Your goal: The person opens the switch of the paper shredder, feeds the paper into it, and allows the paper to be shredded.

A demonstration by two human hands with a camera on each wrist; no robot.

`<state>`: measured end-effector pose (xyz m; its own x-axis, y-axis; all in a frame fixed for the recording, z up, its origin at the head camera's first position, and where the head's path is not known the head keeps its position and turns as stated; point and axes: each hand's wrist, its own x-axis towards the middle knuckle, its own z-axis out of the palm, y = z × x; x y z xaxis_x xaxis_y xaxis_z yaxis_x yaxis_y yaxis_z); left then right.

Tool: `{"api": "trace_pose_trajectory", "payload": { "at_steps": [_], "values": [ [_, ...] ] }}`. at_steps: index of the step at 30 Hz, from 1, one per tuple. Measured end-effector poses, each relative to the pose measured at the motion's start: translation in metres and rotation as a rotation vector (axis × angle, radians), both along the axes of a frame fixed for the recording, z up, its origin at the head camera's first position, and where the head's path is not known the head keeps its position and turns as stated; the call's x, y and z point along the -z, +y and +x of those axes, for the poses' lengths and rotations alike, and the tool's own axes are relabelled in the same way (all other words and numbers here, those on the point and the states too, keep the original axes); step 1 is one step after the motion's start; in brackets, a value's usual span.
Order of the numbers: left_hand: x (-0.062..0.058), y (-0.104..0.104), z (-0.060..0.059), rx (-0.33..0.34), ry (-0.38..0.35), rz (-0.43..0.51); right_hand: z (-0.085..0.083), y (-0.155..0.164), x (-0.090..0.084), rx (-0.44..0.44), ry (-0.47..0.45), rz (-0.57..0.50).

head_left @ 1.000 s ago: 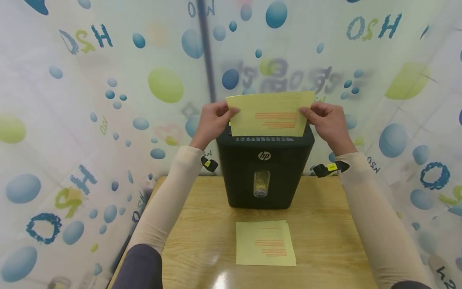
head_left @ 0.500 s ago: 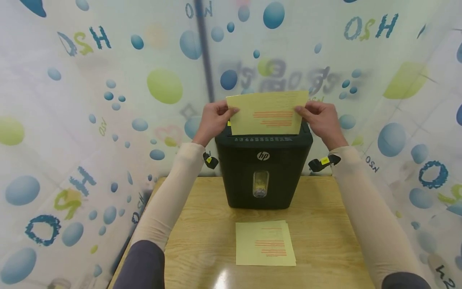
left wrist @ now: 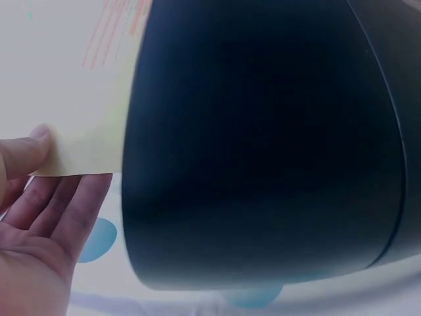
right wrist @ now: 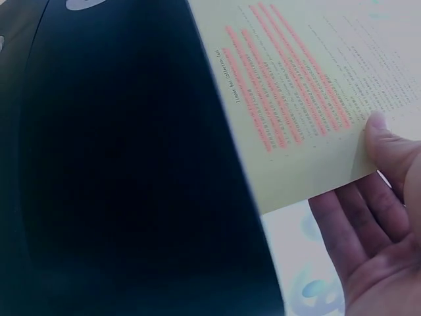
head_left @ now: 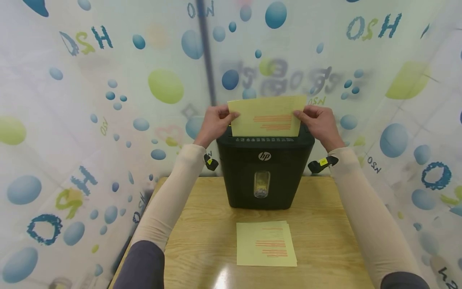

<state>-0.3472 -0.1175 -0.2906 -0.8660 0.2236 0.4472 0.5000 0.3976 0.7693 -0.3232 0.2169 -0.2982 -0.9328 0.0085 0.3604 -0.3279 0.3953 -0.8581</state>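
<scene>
We see both forearms covered from wrist to above the elbow by close-fitting, pale cream sleeves (head_left: 169, 196), smooth and without seams that we can make out. Above them, at the lower edge of the head view, we note dark grey upper sleeves (head_left: 138, 267) on each arm. At each wrist we find a black strap (head_left: 211, 162) bearing a small yellow tag (head_left: 323, 161); the strap on the right arm ends in a loose black tail. The left hand (head_left: 213, 124) and right hand (head_left: 319, 123) are bare, without gloves or rings that we can discern.
</scene>
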Motion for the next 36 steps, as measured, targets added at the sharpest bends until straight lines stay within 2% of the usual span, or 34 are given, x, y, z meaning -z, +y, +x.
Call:
{"api": "trace_pose_trajectory", "payload": {
  "at_steps": [10, 19, 23, 36],
  "values": [
    [0.007, -0.001, 0.001, 0.001, -0.034, -0.032, -0.004, 0.003, 0.01, 0.007, -0.039, 0.089],
    [0.009, -0.003, 0.001, -0.009, -0.062, -0.063, 0.001, 0.002, 0.01, -0.003, -0.084, 0.114],
    [0.01, -0.003, 0.001, -0.009, -0.081, -0.071, 0.001, 0.003, 0.012, 0.001, -0.075, 0.126],
    [0.011, 0.0, -0.004, -0.027, -0.077, -0.058, 0.001, 0.008, 0.013, 0.006, -0.059, 0.149]
  ]
}}
